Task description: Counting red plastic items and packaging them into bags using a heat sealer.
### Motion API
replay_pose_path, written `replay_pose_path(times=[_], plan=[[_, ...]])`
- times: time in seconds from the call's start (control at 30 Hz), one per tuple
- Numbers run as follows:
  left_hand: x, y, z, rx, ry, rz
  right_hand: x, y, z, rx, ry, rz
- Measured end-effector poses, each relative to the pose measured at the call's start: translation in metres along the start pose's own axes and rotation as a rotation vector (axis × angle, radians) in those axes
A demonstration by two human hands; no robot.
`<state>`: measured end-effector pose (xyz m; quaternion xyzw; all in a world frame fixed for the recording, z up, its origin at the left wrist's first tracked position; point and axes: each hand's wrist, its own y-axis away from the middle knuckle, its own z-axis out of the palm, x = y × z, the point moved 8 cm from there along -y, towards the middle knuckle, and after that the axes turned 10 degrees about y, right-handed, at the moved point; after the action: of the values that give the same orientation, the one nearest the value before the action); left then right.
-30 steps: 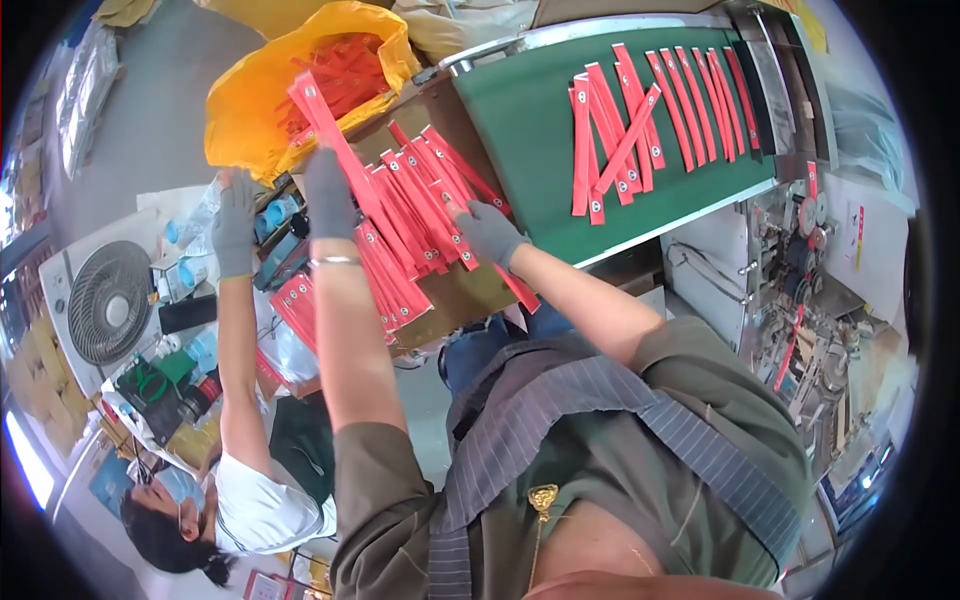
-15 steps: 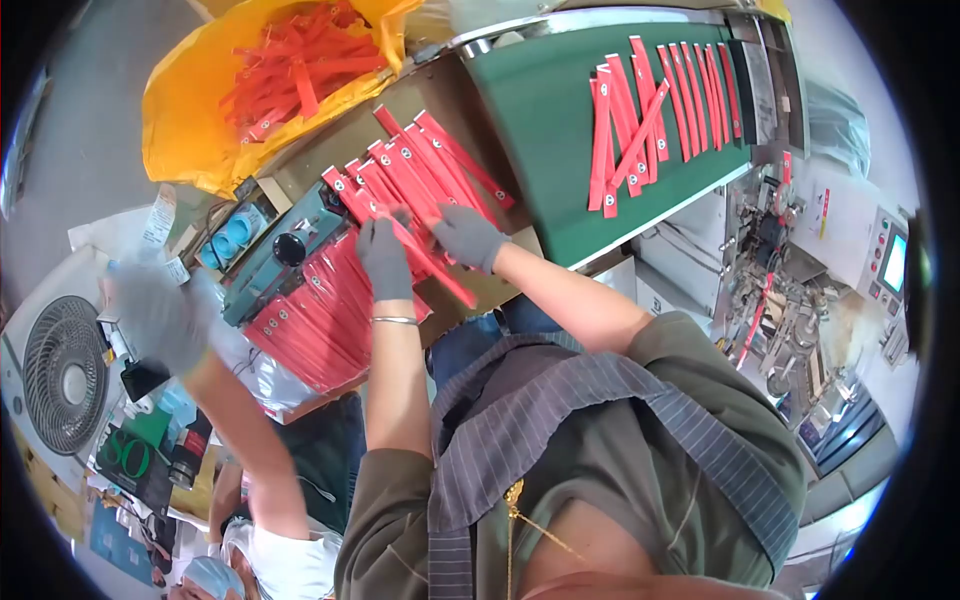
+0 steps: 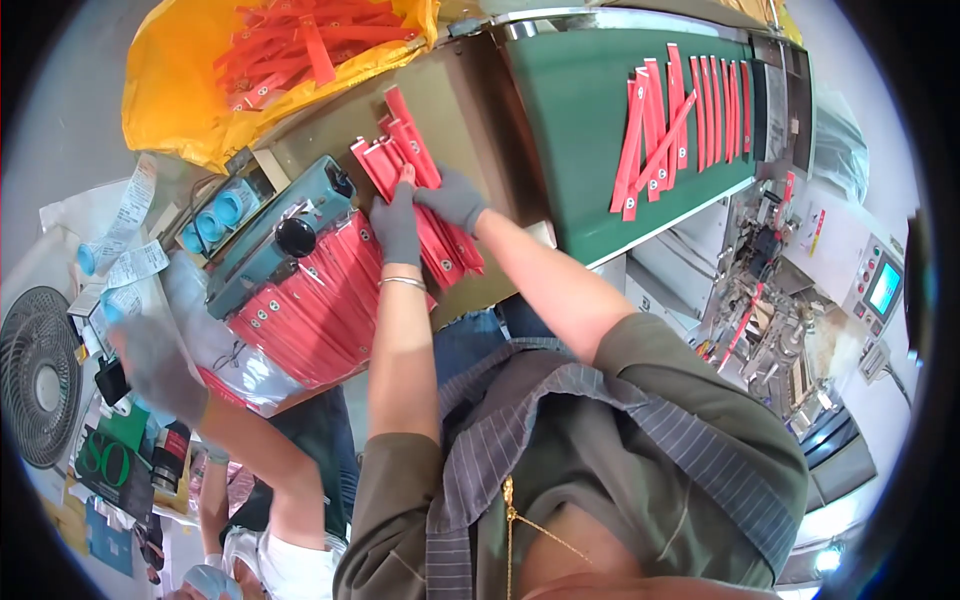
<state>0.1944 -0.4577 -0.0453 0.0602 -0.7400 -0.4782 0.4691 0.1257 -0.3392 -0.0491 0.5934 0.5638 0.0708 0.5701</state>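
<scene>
Red strips (image 3: 440, 240) bunched, L hand (image 3: 398, 225) & R hand (image 3: 453, 199) fingers gripping 'em; loose strips (image 3: 657, 110) ungathered on grn belt (image 3: 572, 120).

From afar, I see the strips (image 3: 440, 245) in pinkish red, marked with round black-and-white spots, and white at the tips of those on the green belt (image 3: 570, 150). The left glove (image 3: 398, 228) and right glove (image 3: 453, 200) are grey. I read the table (image 3: 345, 118) as brown, the bag (image 3: 165, 90) as orange-yellow, the device (image 3: 250, 262) as teal with a black knob (image 3: 296, 237). The apron (image 3: 500, 435) is dark grey with pale pinstripes, the shirt (image 3: 385, 500) olive, the necklace (image 3: 509, 530) gold, the bracelet (image 3: 402, 281) silver.
</scene>
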Motion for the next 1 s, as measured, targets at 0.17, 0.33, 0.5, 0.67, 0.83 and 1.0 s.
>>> replay_pose_path(times=[0.17,0.33,0.5,0.67,0.83,1.0], plan=[[0.005,0.011,-0.001,-0.276,0.385,-0.124,-0.026,0.025,0.000,-0.126,-0.239,-0.144],[0.012,0.003,0.000,-0.256,0.335,0.014,-0.045,0.025,-0.027,0.082,0.038,-0.140],[0.010,-0.003,-0.016,-0.110,0.174,0.140,-0.044,0.016,-0.054,0.209,0.422,-0.080],[0.000,-0.008,-0.031,0.001,0.050,0.206,-0.027,0.013,-0.070,0.411,0.468,-0.146],[-0.004,-0.014,-0.041,0.035,-0.057,0.347,-0.059,0.022,-0.067,0.668,0.625,-0.256],[0.007,-0.007,-0.027,-0.042,0.010,0.361,-0.069,-0.008,-0.020,0.319,0.753,-0.334]])
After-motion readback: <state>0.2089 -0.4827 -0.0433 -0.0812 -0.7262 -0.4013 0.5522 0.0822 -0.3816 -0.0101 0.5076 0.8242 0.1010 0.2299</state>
